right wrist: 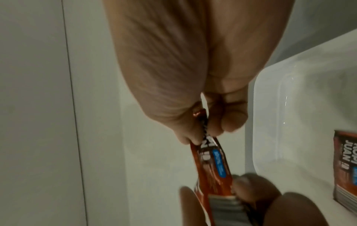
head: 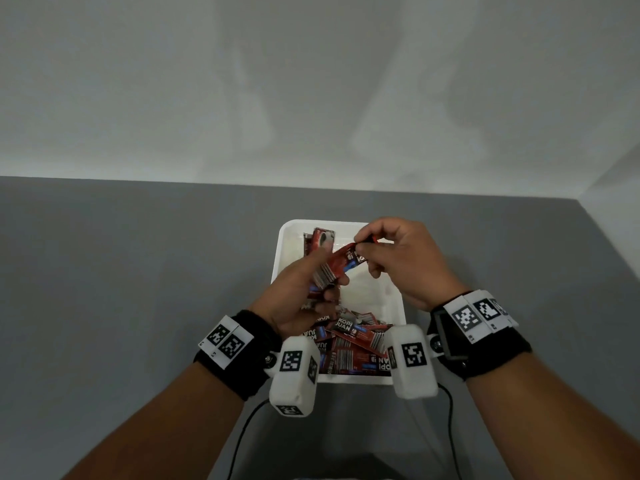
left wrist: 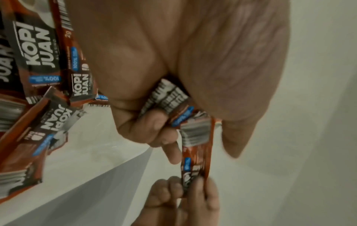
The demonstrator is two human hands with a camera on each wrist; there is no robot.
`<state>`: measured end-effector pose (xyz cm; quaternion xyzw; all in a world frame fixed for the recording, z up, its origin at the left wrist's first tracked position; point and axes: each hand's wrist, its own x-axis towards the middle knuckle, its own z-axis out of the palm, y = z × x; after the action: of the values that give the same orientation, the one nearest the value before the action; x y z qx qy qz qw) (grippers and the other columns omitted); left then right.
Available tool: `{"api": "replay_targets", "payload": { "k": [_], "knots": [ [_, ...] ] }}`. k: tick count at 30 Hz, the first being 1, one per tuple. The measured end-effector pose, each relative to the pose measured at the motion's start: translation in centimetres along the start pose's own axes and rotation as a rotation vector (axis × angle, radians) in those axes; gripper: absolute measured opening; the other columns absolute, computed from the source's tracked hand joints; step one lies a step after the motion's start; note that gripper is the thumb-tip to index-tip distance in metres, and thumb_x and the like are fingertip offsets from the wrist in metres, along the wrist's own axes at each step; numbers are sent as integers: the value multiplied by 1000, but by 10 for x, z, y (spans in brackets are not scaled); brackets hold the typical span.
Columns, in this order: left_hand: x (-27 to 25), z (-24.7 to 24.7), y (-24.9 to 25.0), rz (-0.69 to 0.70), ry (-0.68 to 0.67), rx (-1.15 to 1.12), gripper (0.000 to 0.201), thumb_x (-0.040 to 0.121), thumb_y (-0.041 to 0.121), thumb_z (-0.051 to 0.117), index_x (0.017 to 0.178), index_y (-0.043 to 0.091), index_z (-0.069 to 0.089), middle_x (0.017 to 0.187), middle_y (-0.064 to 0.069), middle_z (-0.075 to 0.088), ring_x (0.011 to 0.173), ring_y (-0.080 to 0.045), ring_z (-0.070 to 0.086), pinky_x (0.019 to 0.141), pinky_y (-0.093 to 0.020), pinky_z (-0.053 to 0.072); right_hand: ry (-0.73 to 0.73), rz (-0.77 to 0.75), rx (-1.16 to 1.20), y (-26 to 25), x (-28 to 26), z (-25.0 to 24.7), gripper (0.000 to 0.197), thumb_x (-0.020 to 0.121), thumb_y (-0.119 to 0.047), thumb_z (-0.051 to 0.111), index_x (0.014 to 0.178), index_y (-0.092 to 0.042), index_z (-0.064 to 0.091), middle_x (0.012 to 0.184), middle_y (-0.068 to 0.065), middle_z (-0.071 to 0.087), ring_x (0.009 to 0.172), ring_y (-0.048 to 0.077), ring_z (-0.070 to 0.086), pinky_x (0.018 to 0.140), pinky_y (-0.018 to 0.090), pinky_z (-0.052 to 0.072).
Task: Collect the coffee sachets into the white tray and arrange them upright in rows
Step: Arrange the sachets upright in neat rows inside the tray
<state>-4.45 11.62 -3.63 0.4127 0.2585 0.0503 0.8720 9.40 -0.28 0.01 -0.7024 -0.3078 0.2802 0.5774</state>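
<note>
Coffee sachets, red and black, sit mostly inside the white tray [head: 277,258], which rests on the grey desk [head: 121,271] toward its far edge, near the wall. We see a loose heap of sachets [head: 349,344] piled flat and overlapping at the tray's near end, while 2 or so upright sachets [head: 320,242] stand against the tray's far left corner. The middle of the tray floor is bare white.

Above the tray, our left hand [head: 301,296] is curled round a small bundle of sachets [left wrist: 173,97], fingers folded tight and the thumb pressed over the top. Our right hand [head: 401,261] pinches 1 held sachet [right wrist: 210,165] by its end between thumb and forefinger, the other fingers loosely bent. The sachet's opposite end sits in the left hand's grip, so it spans both hands.

Both hands hang over the tray's far half, clear of its rims. Open desk lies to the left and right of the tray, and a bare strip runs between the tray's far rim and the desk's far edge.
</note>
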Motion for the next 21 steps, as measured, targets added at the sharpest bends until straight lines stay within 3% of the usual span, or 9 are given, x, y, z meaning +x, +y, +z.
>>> {"api": "replay_targets", "payload": {
  "k": [4, 7, 9, 12, 15, 18, 21],
  "knots": [
    [-1, -10, 8, 68, -10, 44, 15, 83, 15, 71, 86, 8, 58, 78, -9, 56, 58, -11, 50, 44, -18, 39, -21, 28, 89, 1, -4, -9, 15, 83, 10, 70, 83, -4, 75, 86, 6, 72, 73, 18, 65, 68, 31, 55],
    [0, -12, 10, 172, 64, 114, 21, 76, -9, 71, 82, 9, 61, 76, -6, 60, 56, -14, 54, 46, -21, 42, -46, 97, 329, 0, -9, -9, 3, 80, 5, 71, 81, 3, 71, 86, 14, 69, 79, 21, 65, 72, 32, 57],
    [-1, -9, 11, 229, 97, 186, 27, 79, -20, 67, 81, 7, 63, 74, -6, 63, 52, -14, 54, 47, -22, 42, 14, 78, 263, 4, -9, -8, 13, 79, 10, 74, 79, -2, 70, 86, 13, 69, 78, 21, 66, 74, 35, 57],
    [1, -10, 14, 274, 148, 246, 20, 82, -10, 73, 80, 7, 64, 77, -11, 65, 65, -24, 59, 52, -26, 46, 68, 39, 78, 11, -9, -8, 32, 71, 14, 81, 86, -10, 68, 89, 8, 71, 73, 17, 65, 76, 34, 58],
    [2, -12, 19, 302, 228, 300, 23, 73, -2, 82, 75, 11, 65, 75, -14, 64, 72, -31, 58, 64, -36, 49, 93, 42, 97, 11, -9, -5, 41, 71, 17, 80, 100, -10, 67, 92, 7, 71, 74, 10, 68, 72, 27, 59],
    [-1, -4, 18, 346, 284, 219, 18, 80, -4, 79, 77, 3, 62, 77, -21, 64, 70, -31, 60, 69, -42, 51, 205, 170, 414, 10, -8, 4, 42, 79, 7, 77, 115, -7, 60, 92, 11, 72, 79, 18, 70, 70, 30, 59],
    [-5, 11, 9, 395, 301, 266, 21, 83, 4, 80, 82, -9, 64, 80, -25, 67, 67, -29, 60, 63, -36, 52, 143, 260, 631, 10, -8, 17, 26, 88, -8, 71, 112, -3, 62, 98, 15, 72, 88, 26, 69, 76, 36, 58]
  ]
}}
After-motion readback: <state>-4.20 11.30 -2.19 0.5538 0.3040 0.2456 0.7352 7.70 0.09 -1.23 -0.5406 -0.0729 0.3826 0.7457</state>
